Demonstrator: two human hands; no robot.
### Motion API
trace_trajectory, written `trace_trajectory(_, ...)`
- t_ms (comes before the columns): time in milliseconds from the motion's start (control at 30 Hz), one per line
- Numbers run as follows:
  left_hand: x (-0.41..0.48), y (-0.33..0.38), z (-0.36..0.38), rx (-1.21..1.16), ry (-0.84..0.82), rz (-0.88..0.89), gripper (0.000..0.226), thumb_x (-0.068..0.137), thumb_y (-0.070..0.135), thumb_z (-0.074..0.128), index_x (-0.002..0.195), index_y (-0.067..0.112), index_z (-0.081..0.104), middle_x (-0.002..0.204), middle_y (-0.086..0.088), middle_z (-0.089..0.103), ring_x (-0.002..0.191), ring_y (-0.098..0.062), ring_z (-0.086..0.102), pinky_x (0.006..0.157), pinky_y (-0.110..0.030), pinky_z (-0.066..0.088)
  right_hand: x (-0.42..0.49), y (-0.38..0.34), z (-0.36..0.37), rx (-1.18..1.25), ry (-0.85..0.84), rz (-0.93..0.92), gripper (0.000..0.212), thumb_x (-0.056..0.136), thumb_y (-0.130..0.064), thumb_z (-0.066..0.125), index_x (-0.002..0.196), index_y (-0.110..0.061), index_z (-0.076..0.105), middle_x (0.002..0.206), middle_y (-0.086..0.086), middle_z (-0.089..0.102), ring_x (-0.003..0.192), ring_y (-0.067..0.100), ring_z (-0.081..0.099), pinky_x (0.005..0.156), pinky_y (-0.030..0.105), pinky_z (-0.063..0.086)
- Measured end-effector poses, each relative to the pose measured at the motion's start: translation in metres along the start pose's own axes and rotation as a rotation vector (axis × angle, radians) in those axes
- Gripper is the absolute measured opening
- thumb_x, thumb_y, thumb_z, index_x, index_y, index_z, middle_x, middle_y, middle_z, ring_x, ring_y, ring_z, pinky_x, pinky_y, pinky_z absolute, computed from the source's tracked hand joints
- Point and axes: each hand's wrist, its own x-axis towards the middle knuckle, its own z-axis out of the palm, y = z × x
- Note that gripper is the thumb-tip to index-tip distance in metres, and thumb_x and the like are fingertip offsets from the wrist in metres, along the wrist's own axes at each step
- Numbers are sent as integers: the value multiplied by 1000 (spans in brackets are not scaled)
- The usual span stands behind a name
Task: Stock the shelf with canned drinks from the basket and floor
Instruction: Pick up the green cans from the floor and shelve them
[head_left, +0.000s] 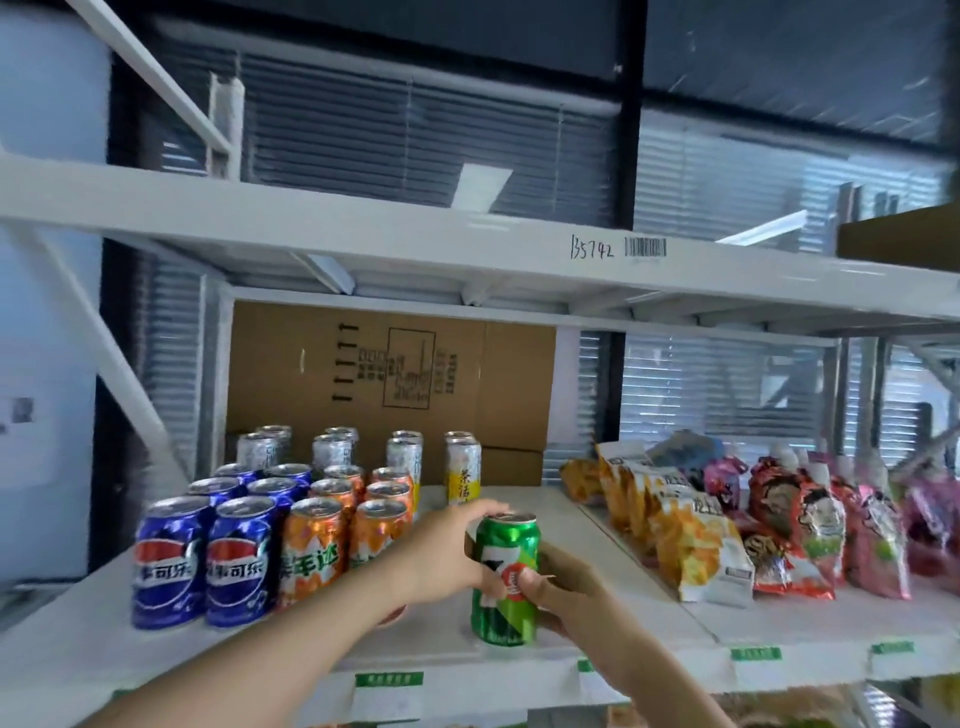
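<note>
Head cam: L hand + R hand both grip green can, apparently standing on shelf.

Glossy metal green can, matt shelf

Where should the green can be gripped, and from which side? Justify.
Round its curved wall at mid-height, from the front: the green can is upright, its front is unobstructed, and orange cans stand close on its left. The left hand and right hand hold its sides.
</note>
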Motion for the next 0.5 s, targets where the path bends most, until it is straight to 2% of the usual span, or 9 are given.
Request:
trace_trajectory(100, -4, -6, -4, 52, -19, -33, 82, 68, 21, 86, 139, 31, 45, 136, 10, 53, 121, -10, 50, 98, -27, 46, 10, 8, 7, -49, -32, -3, 30, 92, -19, 62, 121, -14, 60, 113, 9, 71, 105, 24, 69, 92, 37, 56)
trace_trajectory(200, -3, -5, -17, 87, -29, -38, 63, 75, 23, 82, 132, 25, 56, 129, 10, 58, 117, -11, 54, 98, -31, 47, 18, 19, 13, -10, -16, 3, 37, 86, -23, 68, 122, -21, 60, 110, 6, 72, 100, 25, 71, 91, 43, 56)
trace_trajectory(267, 4, 0, -31, 160, -54, -19, 46, 79, 27, 78, 123, 23, 66, 111, 9, 66, 96, -6, 59, 80, -25, 48, 24, 23, 13, -20, -25, -16, 44, 81, -28, 70, 123, -23, 60, 110, 6, 72, 100, 26, 71, 90, 44, 56)
trace_trajectory(333, 12, 5, -39, 284, -84, 9, 35, 80, 29, 77, 113, 21, 72, 96, 3, 70, 75, -3, 54, 62, -20, 38, 29, 23, 15, -48, -37, -33, 43, 80, -31, 70, 122, -24, 60, 108, 5, 72, 98, 25, 71, 88, 42, 57)
trace_trajectory(400, 22, 8, -42, 396, -109, 22, 33, 78, 29, 78, 109, 17, 74, 98, 2, 72, 76, -6, 55, 62, -20, 39, 34, 23, 18, -115, -16, -52, 40, 81, -35, 70, 119, -28, 61, 105, 0, 73, 97, 21, 70, 89, 40, 57)
trace_trajectory(500, 38, 11, -45, 536, -161, 13, 31, 76, 27, 80, 103, 13, 76, 95, -1, 74, 78, -10, 62, 68, -23, 49, 44, 27, 23, -193, 21, -91, 35, 86, -31, 68, 120, -30, 58, 107, -5, 71, 102, 15, 66, 93, 33, 54)
